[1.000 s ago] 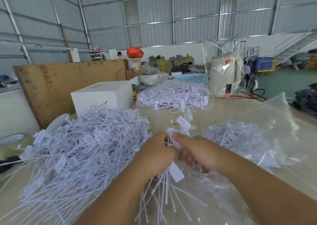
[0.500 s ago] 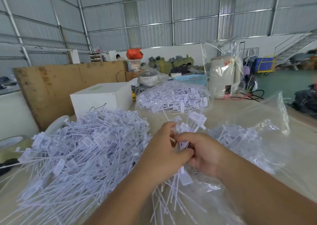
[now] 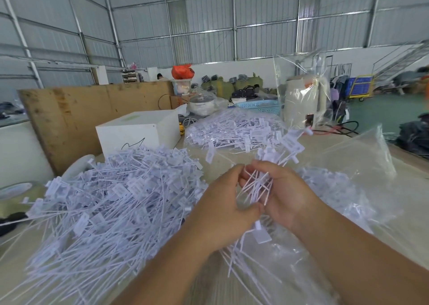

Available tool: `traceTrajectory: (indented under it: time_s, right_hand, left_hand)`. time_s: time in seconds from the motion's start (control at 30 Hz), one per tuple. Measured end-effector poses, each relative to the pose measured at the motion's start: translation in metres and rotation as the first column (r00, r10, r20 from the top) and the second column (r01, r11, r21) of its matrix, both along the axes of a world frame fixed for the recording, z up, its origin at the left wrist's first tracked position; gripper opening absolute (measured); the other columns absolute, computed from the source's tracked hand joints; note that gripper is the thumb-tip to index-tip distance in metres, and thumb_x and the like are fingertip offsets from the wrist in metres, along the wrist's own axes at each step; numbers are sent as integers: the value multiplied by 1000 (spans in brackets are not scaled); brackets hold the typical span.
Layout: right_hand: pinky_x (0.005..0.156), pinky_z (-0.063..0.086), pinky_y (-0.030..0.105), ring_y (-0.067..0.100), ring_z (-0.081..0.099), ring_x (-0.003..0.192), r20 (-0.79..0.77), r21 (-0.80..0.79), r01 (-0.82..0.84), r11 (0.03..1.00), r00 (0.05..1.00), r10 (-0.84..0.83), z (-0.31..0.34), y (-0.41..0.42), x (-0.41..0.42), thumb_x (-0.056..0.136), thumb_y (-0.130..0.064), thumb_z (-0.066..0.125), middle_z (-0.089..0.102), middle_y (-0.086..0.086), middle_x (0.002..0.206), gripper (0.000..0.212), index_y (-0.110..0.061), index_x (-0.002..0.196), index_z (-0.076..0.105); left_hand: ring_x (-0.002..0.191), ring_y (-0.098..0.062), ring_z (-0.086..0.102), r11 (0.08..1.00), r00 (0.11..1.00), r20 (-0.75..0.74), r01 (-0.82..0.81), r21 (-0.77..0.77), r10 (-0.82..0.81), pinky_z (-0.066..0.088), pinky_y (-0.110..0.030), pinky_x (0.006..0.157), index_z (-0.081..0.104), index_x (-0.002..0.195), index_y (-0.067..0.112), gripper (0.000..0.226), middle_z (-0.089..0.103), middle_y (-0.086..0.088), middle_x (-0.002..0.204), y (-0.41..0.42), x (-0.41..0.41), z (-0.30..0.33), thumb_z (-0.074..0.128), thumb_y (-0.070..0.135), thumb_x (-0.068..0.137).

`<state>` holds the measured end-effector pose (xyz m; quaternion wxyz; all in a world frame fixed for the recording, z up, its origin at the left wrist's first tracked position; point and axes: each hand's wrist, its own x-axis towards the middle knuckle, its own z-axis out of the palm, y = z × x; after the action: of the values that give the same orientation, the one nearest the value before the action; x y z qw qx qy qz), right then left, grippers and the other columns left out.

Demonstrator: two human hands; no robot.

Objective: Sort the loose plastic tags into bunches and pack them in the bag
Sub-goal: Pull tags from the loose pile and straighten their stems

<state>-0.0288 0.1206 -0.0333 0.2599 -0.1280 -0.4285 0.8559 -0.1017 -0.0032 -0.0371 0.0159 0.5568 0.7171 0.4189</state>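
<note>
Holding a small bunch of tags (image 3: 256,188), the right hand (image 3: 286,197) has its fingers curled around the thin stems, and the left hand (image 3: 222,208) pinches the same bunch from the other side. The loose tags (image 3: 111,202) lie heaped at left; the clear bag (image 3: 348,188) lies at right on the table (image 3: 236,159).

No legible text anywhere, small printed lines on the flags of the white plastic tags (image 3: 289,142) above and left of the gripping hands too blurred to read, black scribble mark on the white box (image 3: 139,134) farther left, not a readable word
</note>
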Motion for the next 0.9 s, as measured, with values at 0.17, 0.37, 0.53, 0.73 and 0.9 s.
traceTrajectory:
  time_s: [0.17, 0.37, 0.53, 0.73, 0.9]
  right_hand:
    - [48, 51, 23, 15, 61, 53, 49, 79, -36, 996, 998, 32, 5, 0, 3, 86, -1, 60, 62, 10, 64, 9, 4, 84, 66]
    - [49, 47, 25, 14, 57, 54, -126, 130, 202, 971, 974, -186, 13, 3, 0, 88, 10, 58, 57, 7, 67, 14, -2, 95, 57]
    - [55, 45, 27, 16, 54, 59, -250, 230, 269, 935, 945, -211, 15, -3, -1, 87, 12, 56, 56, 5, 65, 21, -8, 81, 59]
    - [56, 38, 34, 23, 46, 54, -196, 366, 272, 890, 958, -212, 13, -9, -5, 78, 19, 59, 45, 14, 63, 22, -2, 75, 54]
    - [54, 39, 34, 19, 48, 44, -78, 404, 184, 896, 983, -167, 9, -8, -5, 74, 18, 62, 49, 4, 50, 44, -21, 54, 63]
  left_hand:
    - [106, 12, 44, 999, 996, -83, 26, 31, -23, 30, 3, 81, 46, 116, 37, 40, 46, 26, 108, -1, -4, 0, 69, 30, 84]
    - [101, -4, 52, 947, 936, -145, -313, 73, 321, 44, -26, 80, 49, 117, 34, 44, 53, 20, 107, -7, -13, 13, 47, 63, 83]
    - [65, -1, 58, 944, 971, -110, -234, -234, 213, 42, -27, 58, 55, 98, 37, 49, 61, 11, 72, -10, -15, 12, 45, 77, 72]
    - [62, -13, 51, 954, 972, -232, -99, -283, 32, 39, -29, 55, 48, 65, 25, 20, 48, 4, 67, -2, -4, 4, 57, 31, 82]
    - [75, -24, 55, 942, 966, -257, -71, -328, -16, 49, -39, 69, 46, 68, 22, 23, 48, -2, 82, 0, -5, 3, 52, 19, 89]
